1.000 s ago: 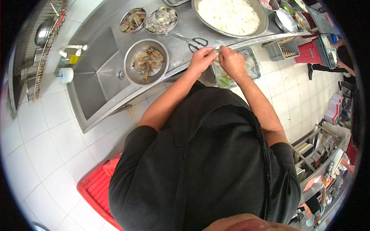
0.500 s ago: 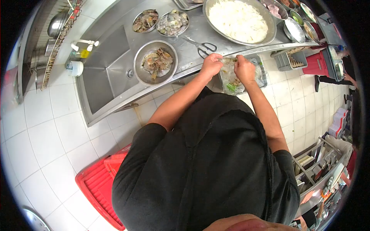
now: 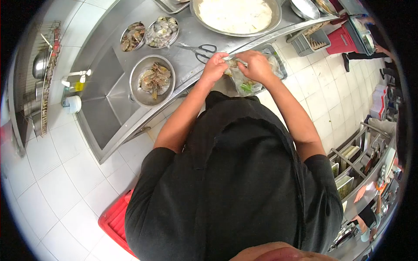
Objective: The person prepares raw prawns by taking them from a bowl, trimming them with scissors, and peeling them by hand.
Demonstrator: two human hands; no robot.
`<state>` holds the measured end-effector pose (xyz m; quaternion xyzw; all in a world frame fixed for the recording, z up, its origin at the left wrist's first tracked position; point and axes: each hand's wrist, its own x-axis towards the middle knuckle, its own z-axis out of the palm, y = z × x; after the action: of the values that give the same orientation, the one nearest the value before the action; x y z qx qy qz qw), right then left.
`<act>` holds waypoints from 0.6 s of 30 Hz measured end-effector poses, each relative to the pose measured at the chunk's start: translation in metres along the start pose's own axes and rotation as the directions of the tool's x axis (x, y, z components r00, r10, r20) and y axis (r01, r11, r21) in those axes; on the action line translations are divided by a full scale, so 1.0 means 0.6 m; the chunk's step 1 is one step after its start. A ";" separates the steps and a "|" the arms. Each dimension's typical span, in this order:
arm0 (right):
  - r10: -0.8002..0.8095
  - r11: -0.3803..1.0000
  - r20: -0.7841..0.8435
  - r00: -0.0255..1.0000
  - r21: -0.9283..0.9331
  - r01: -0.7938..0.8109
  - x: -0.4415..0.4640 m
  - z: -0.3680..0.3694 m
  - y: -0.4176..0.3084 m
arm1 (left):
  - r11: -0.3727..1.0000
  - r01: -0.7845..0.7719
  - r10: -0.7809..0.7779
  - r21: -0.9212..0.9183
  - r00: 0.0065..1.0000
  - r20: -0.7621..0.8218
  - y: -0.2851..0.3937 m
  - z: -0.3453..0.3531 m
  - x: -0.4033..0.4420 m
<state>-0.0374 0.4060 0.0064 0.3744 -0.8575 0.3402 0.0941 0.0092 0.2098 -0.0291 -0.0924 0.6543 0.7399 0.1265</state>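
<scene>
My left hand (image 3: 215, 68) is closed on one end of a greyish shrimp (image 3: 232, 64) at the counter's front edge. From the other side, my right hand (image 3: 256, 66) pinches the same shrimp, its fingertips partly hiding it. Below both hands is a bin lined with a clear plastic bag (image 3: 244, 88), with green scraps inside. Black-handled scissors (image 3: 203, 48) lie open on the counter just beyond my left hand. To the left, a steel bowl (image 3: 136, 96) holds whole shrimp (image 3: 155, 79). Behind it are a bowl of grey peeled shrimp (image 3: 162, 31) and a bowl of brownish shrimp pieces (image 3: 133, 36).
A large steel basin (image 3: 198, 21) of pale white food stands at the back of the counter. The sink (image 3: 104, 108) with a white tap (image 3: 78, 77) is at the left. A grey crate (image 3: 310, 43) and a red bin (image 3: 338, 40) stand right; people are at the far right.
The view has shifted, so the counter and bowls appear farther left and higher. My hands have stayed together over the lined bin, and my right hand has turned more over the shrimp.
</scene>
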 end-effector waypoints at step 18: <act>0.339 0.932 0.081 0.937 0.110 -0.346 0.005 0.073 -0.023 | 0.998 0.007 -0.009 0.066 1.000 0.021 0.001 -0.023 -0.010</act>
<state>-0.0259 0.3688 -0.0179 0.2344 -0.8896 0.3917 -0.0156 0.0140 0.1957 -0.0284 -0.0828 0.6767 0.7182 0.1393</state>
